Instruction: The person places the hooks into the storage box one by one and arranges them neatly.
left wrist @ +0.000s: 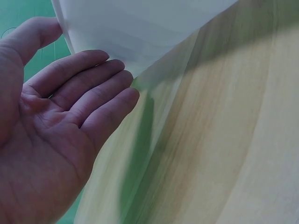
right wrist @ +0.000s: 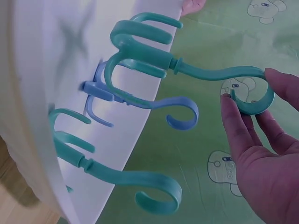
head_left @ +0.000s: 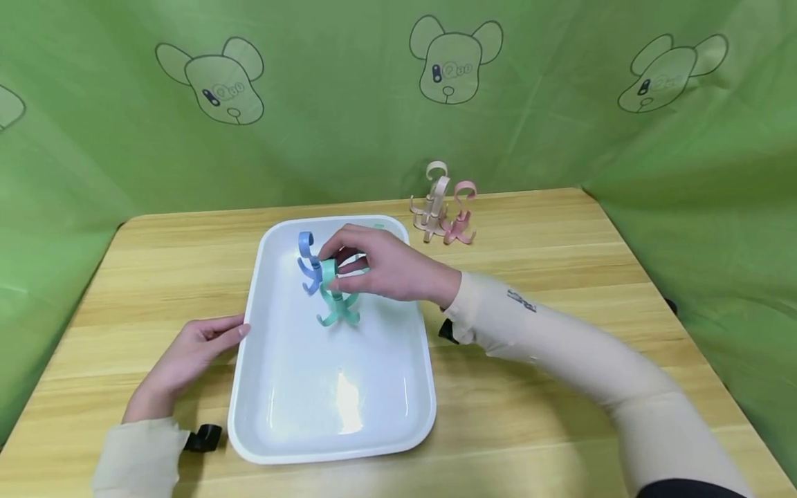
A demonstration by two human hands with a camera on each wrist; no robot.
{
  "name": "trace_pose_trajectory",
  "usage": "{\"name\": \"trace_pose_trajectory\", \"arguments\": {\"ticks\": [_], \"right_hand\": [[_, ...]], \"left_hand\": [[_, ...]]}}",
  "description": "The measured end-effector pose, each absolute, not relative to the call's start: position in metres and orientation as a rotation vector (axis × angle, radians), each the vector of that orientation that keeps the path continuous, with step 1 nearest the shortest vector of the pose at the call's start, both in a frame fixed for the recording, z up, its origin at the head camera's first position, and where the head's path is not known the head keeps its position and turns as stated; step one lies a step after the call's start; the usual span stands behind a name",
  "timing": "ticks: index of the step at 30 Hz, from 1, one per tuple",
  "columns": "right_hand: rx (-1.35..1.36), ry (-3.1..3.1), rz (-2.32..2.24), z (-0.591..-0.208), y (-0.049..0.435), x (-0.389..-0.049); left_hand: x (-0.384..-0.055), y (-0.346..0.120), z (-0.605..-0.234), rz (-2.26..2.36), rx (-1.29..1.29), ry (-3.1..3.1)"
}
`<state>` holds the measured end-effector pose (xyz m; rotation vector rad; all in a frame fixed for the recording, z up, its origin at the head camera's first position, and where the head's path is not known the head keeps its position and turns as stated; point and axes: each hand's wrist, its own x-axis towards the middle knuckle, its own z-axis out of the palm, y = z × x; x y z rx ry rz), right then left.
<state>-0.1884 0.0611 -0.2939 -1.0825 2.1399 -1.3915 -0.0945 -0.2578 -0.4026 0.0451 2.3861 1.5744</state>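
Observation:
My right hand (head_left: 398, 266) pinches the curled top of a green rotating multi-prong hook (head_left: 339, 311) between thumb and fingers. Prongs down, the hook hangs over the white tray (head_left: 292, 408), its shadow falling on the tray floor in the right wrist view. Just left of it, a blue hook (head_left: 306, 246) stands upright in the tray. A second green hook (right wrist: 154, 179) also stands there, mostly hidden behind my right hand in the head view. At the tray's left side, my left hand (head_left: 193, 353) touches the rim with its thumb, its relaxed fingers along the outer wall (left wrist: 117, 42).
Behind the tray, to the right, beige hooks (head_left: 434, 200) and a pink hook (head_left: 459, 225) stand close together on the wooden table (head_left: 535, 242). A green curtain (head_left: 349, 124) with printed bear heads rises at the table's back and sides.

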Motion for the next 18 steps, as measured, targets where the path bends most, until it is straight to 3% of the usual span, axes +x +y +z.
{"name": "trace_pose_trajectory", "arguments": {"ticks": [18], "right_hand": [[-1.155, 2.183, -1.128, -0.302, 0.033, -0.186]], "left_hand": [[-0.094, -0.258, -0.406, 1.585, 0.043, 2.390]]}}
